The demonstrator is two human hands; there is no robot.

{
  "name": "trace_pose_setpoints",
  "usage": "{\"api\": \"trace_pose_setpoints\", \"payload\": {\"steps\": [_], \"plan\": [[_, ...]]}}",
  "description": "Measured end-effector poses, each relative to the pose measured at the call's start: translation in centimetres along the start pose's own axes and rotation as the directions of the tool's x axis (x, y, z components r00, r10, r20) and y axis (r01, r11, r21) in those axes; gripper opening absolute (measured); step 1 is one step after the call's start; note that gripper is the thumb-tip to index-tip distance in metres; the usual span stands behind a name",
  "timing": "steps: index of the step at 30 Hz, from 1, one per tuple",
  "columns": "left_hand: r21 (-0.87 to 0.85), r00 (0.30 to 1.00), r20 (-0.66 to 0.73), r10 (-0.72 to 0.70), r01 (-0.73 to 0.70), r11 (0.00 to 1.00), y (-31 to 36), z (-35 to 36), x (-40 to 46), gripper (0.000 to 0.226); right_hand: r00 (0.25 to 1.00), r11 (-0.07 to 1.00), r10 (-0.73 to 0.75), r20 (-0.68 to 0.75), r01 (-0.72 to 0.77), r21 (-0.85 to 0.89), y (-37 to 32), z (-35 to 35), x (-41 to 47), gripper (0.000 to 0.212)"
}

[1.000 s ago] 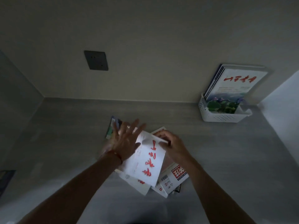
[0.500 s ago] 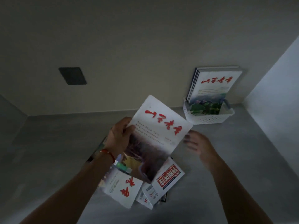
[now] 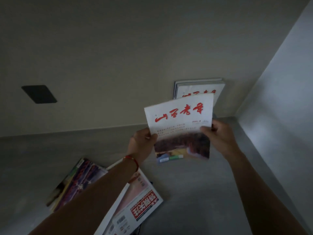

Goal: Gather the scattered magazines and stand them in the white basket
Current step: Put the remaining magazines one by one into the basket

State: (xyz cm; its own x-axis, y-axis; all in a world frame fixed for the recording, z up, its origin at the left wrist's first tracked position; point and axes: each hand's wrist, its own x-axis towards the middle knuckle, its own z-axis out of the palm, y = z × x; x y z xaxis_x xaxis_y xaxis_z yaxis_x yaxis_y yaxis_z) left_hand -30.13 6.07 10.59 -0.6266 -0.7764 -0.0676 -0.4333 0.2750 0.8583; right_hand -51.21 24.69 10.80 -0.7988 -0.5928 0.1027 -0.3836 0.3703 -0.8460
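Two bare hands hold one magazine upright in the air, right of the frame's centre. Its cover is white with large red brush lettering on top and a dark photograph below. The left hand, with a red string bracelet at the wrist, grips the left edge, thumb curled over the front. The right hand pinches the right edge, fingers curled behind it. Just behind the held magazine, more magazines stand against the beige wall; the white basket is hidden from view. On the grey counter, lower left of the frame, loose magazines lie partly under the left forearm. A dark wall plate sits at the left.
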Motion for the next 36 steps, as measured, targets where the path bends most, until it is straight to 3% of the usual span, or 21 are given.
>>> {"api": "trace_pose_setpoints", "payload": {"steps": [3, 6, 15, 23, 25, 28, 31, 32, 36], "plan": [[-0.03, 0.995, -0.089, 0.044, -0.047, 0.998, 3.7, 2.7, 2.4, 0.015, 0.991, 0.999, 0.0, -0.13, 0.005, 0.039, -0.2, -3.5, 3.8, 0.021], [-0.085, 0.992, -0.124, 0.033, -0.044, 0.995, 7.1, 5.1, 5.4, 0.02, 0.977, 1.0, 0.004, -0.212, -0.002, 0.012, -0.4, -6.0, 7.0, 0.031], [-0.111, 0.982, -0.104, -0.16, 0.149, 0.983, 8.0, 10.9, 10.8, 0.021, 0.975, 0.993, 0.104, -0.198, -0.089, 0.082, 4.8, -6.0, 11.6, 0.034], [-0.234, 0.93, -0.108, -0.35, 0.319, 0.919, 5.8, 13.4, 13.7, 0.011, 0.978, 0.99, 0.142, -0.153, -0.142, 0.013, 8.5, -3.4, 14.1, 0.033], [-0.197, 0.92, -0.101, -0.378, 0.354, 0.914, 5.6, 13.9, 14.5, 0.025, 0.979, 0.989, 0.151, -0.135, -0.151, 0.009, 9.2, -2.7, 14.5, 0.035], [-0.216, 0.923, -0.075, -0.378, 0.355, 0.91, 5.1, 14.6, 15.0, 0.027, 0.977, 0.984, 0.179, -0.118, -0.176, 0.029, 10.0, -1.7, 15.0, 0.035], [-0.287, 0.917, -0.031, -0.397, 0.372, 0.883, 4.7, 15.1, 14.9, 0.062, 0.966, 0.973, 0.227, -0.12, -0.219, 0.076, 10.0, -1.1, 15.1, 0.033], [-0.297, 0.923, -0.027, -0.383, 0.358, 0.885, 4.6, 15.2, 15.0, 0.063, 0.96, 0.964, 0.252, -0.118, -0.238, 0.121, 9.8, -1.1, 15.1, 0.033], [-0.279, 0.957, -0.011, -0.291, 0.277, 0.919, 4.8, 15.3, 15.3, 0.027, 0.952, 0.925, 0.299, -0.068, -0.272, 0.265, 9.4, -1.2, 15.3, 0.051]]}}
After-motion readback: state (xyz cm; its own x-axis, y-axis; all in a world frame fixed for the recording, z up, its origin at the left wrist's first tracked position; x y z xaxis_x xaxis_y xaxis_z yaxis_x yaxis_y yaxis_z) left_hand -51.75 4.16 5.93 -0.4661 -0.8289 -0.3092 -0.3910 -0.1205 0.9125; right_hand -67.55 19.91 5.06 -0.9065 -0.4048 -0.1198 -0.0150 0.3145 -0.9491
